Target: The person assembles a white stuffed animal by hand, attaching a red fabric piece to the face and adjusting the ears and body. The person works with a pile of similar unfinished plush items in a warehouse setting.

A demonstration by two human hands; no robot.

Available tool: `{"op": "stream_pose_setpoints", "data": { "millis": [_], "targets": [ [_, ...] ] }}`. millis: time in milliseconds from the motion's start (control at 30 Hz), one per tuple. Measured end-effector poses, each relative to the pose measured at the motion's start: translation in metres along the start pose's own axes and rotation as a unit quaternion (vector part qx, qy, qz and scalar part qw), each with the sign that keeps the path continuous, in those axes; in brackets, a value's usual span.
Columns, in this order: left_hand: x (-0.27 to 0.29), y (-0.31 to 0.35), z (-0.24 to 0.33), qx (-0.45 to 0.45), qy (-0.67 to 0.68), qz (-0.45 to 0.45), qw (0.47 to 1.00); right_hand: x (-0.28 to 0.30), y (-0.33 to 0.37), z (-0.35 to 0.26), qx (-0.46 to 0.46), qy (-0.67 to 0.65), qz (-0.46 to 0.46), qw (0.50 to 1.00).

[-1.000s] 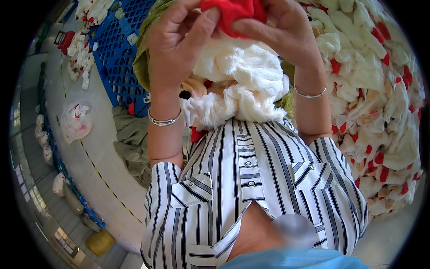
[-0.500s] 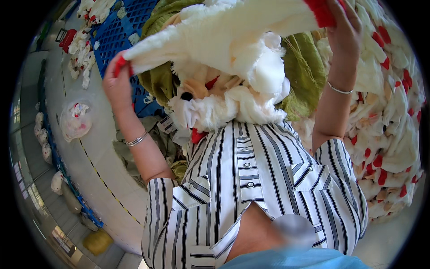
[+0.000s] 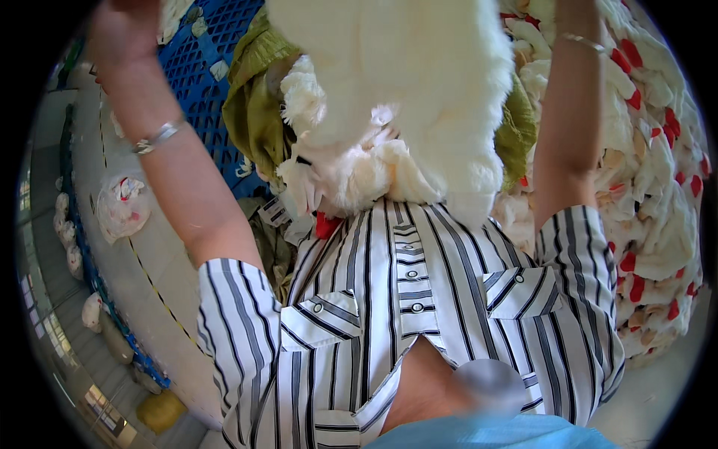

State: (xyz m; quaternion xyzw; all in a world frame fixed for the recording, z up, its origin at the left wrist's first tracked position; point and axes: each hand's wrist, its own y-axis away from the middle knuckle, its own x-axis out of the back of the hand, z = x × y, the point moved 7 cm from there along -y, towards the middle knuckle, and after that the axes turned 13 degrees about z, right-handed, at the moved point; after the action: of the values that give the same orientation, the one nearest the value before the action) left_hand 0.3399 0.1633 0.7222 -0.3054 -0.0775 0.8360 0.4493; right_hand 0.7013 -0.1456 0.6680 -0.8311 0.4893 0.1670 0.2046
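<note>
A large cream plush toy skin (image 3: 396,67) hangs in front of me, its top cut off by the upper edge. My left hand (image 3: 127,30) is raised at the upper left, smeared by motion, so its fingers and any hold on the plush do not show. At the upper right, my right forearm (image 3: 572,112) reaches up past the frame; the hand itself is out of sight. Below the hanging plush, a bunched heap of white and cream plush pieces (image 3: 359,176) lies against my front, with a red piece (image 3: 327,226) at its lower left.
Olive-green sacking (image 3: 254,97) flanks the plush. A blue lattice pallet (image 3: 198,82) lies at the far left. To the right rises a big pile of cream plush skins with red parts (image 3: 643,187). A clear plastic bag (image 3: 123,208) rests on the left floor.
Both arms have risen and stretched away from me, the left one also outward. The plush, earlier stretched sideways between both hands by its red ends, now hangs broad and nearer the camera.
</note>
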Motion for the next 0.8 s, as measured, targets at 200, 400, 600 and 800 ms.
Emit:
{"op": "stream_pose_setpoints", "data": {
  "millis": [200, 400, 600, 800],
  "targets": [
    [0.031, 0.170, -0.198, 0.256, -0.292, 0.097, 0.916, 0.048, 0.176, 0.191, -0.271, 0.315, -0.062, 0.908],
    [0.013, 0.271, -0.258, 0.456, -0.191, 0.097, 0.864, 0.089, 0.260, 0.238, -0.308, 0.324, 0.038, 0.894],
    [0.018, 0.269, -0.266, 0.285, -0.378, 0.077, 0.877, 0.049, 0.280, 0.227, -0.127, 0.327, 0.073, 0.934],
    [0.043, 0.254, -0.230, 0.246, -0.004, 0.314, 0.917, 0.042, 0.243, 0.150, -0.005, 0.230, 0.127, 0.965]
  ]
}}
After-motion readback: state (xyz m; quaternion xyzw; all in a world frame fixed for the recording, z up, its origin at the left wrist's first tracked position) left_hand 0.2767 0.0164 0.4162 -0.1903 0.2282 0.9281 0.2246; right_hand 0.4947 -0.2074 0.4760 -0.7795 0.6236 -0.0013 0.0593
